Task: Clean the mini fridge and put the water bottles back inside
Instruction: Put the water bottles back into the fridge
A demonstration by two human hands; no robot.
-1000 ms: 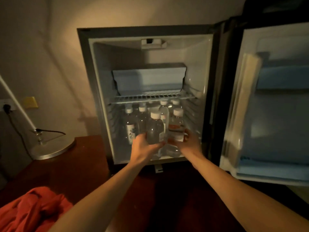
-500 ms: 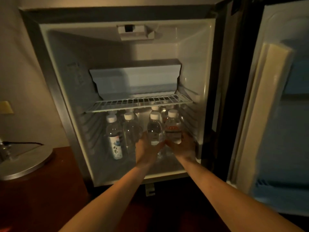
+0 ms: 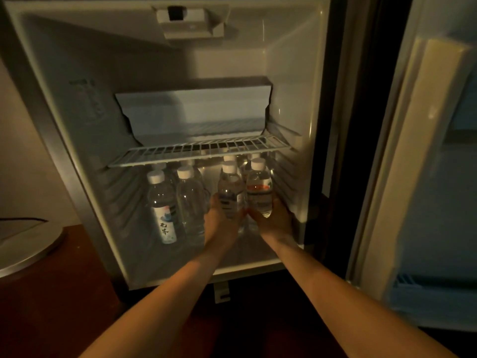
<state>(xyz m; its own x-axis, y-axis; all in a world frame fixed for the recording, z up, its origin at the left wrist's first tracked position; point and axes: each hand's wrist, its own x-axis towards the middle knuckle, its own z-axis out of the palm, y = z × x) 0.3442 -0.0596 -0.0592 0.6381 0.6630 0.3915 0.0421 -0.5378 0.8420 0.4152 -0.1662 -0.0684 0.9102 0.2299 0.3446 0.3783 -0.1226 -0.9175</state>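
The mini fridge (image 3: pixel 77 156) stands open, its door (image 3: pixel 428 177) swung to the right. Under the wire shelf (image 3: pixel 201 151) several clear water bottles with white caps stand on the fridge floor. My left hand (image 3: pixel 222 223) grips a bottle with a dark label (image 3: pixel 229 187). Right beside it, my right hand (image 3: pixel 276 220) grips a bottle with a red and green label (image 3: pixel 259 189). Both bottles are upright inside the lower compartment, right of centre. Two more bottles (image 3: pixel 162 202) stand to the left, and others are partly hidden behind.
A white freezer box (image 3: pixel 193 109) sits above the wire shelf. The fridge rests on a dark wooden surface (image 3: pixel 51 306). A round metal lamp base (image 3: pixel 23 246) lies at the left edge. The door's inner shelf (image 3: pixel 433 288) juts out at the lower right.
My view has closed in on the fridge. Both hands have pushed the two bottles deeper into the lower compartment, toward the right side.
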